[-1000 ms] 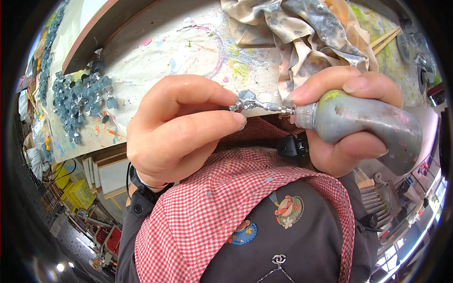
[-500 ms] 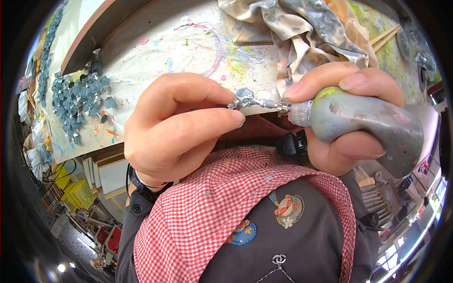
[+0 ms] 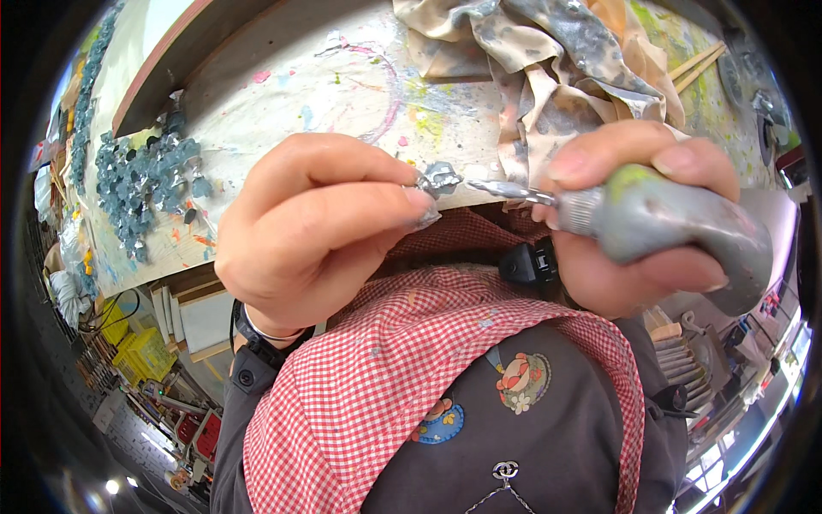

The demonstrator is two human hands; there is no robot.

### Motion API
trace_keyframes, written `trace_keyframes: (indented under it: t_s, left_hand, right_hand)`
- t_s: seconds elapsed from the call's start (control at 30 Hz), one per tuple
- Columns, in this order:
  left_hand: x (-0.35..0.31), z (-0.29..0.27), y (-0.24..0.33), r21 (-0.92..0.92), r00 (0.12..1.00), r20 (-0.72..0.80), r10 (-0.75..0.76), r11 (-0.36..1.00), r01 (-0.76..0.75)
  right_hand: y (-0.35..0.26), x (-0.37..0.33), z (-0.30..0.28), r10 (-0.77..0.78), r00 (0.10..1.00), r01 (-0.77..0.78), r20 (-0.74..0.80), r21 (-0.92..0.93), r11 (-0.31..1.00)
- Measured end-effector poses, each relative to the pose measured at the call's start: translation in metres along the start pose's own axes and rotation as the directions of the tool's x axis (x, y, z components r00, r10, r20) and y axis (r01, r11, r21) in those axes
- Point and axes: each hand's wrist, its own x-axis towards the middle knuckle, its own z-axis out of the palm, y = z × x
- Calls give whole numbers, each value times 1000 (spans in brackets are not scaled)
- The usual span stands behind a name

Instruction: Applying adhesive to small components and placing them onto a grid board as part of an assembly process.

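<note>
In the head view, the left hand (image 3: 321, 236) is curled narrow, pinching a small crumpled silver-grey piece (image 3: 438, 182) between thumb and forefinger tips, held up close in front of the chest. The right hand (image 3: 638, 227) is wrapped tightly around a paint-smeared grey squeeze tube with a ribbed neck (image 3: 659, 227), whose thin metal nozzle (image 3: 509, 190) points left toward the piece. The nozzle tip sits just beside the piece, a small gap showing between them; whether any paint or glue is on the tip is too small to tell.

Behind the hands lies a paint-splattered pale wooden tabletop (image 3: 342, 94). On its left part sits a cluster of small blue-grey pieces (image 3: 141, 184), much like the one being pinched. At the upper right of the table lies a crumpled paint-stained cloth (image 3: 548, 68), with a few wooden sticks (image 3: 698, 64) beside it. Below the hands show a red-and-white checked collar (image 3: 385, 385) and a dark apron with cartoon badges (image 3: 514, 428).

By my reading, the step in hand is dabbing the tube's contents onto the pinched piece. The next move calls for closing the small gap steadily, a gentle squeeze of the tube, and a firm pinch so that the piece does not twist.
</note>
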Motion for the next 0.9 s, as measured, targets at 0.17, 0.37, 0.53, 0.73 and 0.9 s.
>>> trace_keyframes:
  t_s: [0.17,0.37,0.53,0.73,0.9]
  left_hand:
    - [-1,1,0,16,998,-36,-53,998,53]
    - [-2,1,0,-10,999,-24,-45,999,44]
    - [0,0,-1,1,1000,9,-13,1000,13]
    - [0,1,-1,-6,1000,-3,-7,1000,7]
    - [-2,0,-3,-1,1000,5,-2,1000,2]
  right_hand:
    - [8,1,9,-33,998,30,59,46,998]
    - [4,2,-3,-4,997,-1,80,63,998]
    - [2,1,5,21,995,-28,97,69,997]
    - [4,3,9,53,992,-61,111,73,995]
    - [7,3,2,79,989,-91,124,90,992]
